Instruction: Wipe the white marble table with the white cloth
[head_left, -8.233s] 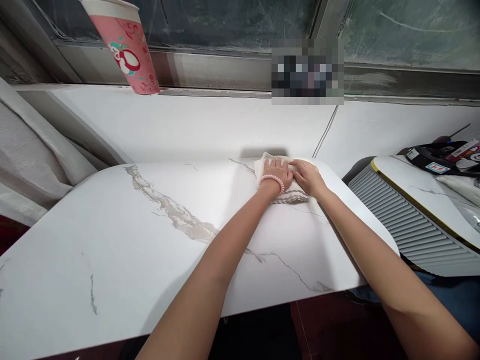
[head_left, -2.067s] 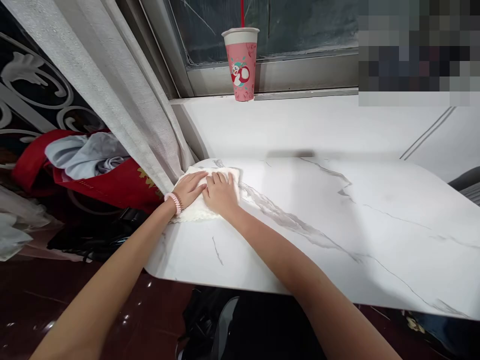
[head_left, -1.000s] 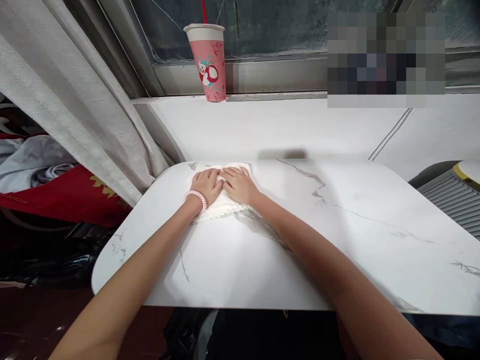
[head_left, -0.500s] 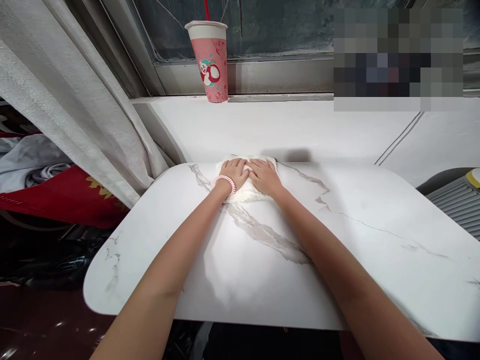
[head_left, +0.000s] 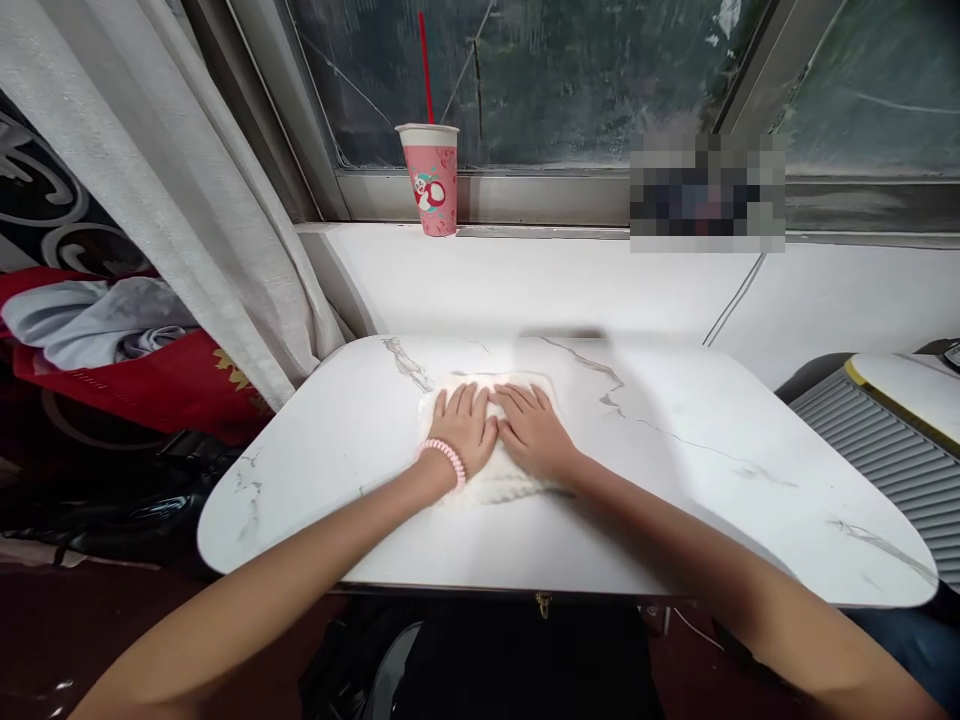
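Note:
A white cloth (head_left: pixel 495 480) lies spread on the white marble-patterned tabletop (head_left: pixel 300 470). My left hand (head_left: pixel 461 430), with a pink coiled band at the wrist, presses flat on the cloth's left part, fingers stretched out. Beside it my right hand (head_left: pixel 534 430) rests flat on the right part, its fingers pointing up and to the left. The two thumbs come close together over the middle. Parts of the cloth are hidden beneath both palms.
On the window ledge stands a pink paper cup (head_left: pixel 431 185) with a red straw. A pale curtain (head_left: pixel 225 200) hangs at the left, near a red bag (head_left: pixel 157 375) holding grey fabric. Right of the table is a grey ribbed case (head_left: pixel 862 430). A blurred patch covers part of the ledge.
Both hands and the cloth have slid back from the table's far edge toward me. The view has tilted up, showing more of the window and the whole straw.

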